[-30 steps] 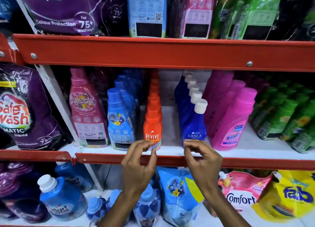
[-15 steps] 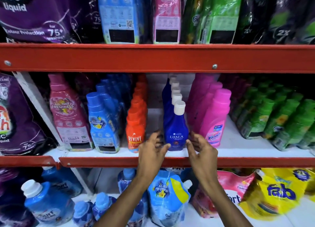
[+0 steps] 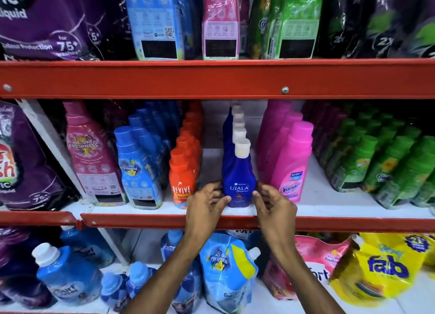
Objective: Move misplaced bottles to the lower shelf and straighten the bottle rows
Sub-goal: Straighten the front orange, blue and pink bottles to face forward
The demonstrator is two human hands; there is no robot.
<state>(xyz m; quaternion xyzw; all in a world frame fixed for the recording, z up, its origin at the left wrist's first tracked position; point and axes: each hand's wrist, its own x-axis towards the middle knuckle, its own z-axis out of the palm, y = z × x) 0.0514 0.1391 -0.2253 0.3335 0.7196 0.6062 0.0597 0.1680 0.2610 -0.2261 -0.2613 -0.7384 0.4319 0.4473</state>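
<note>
The front dark-blue Ujala bottle (image 3: 239, 179) with a white cap stands upright at the head of its row on the middle shelf (image 3: 211, 221). My left hand (image 3: 204, 205) touches its lower left side with the fingertips. On its lower right side rests my right hand (image 3: 270, 205), so both hands clasp the bottle's base. A row of orange Revive bottles (image 3: 182, 179) stands just left of it, with a gap of bare shelf between. Close on the right is a row of pink Vanish bottles (image 3: 292, 165).
Blue (image 3: 137, 170) and pink Comfort bottles (image 3: 91, 156) fill the shelf's left, green bottles (image 3: 376, 163) its right. A red rail (image 3: 211, 78) runs overhead under refill pouches. The lower shelf holds blue bottles (image 3: 68, 273) and pouches, among them a yellow fab pouch (image 3: 386, 266).
Both hands have moved from the shelf's front edge up to the front Ujala bottle and closed in on its base from either side. The view has shifted slightly right.
</note>
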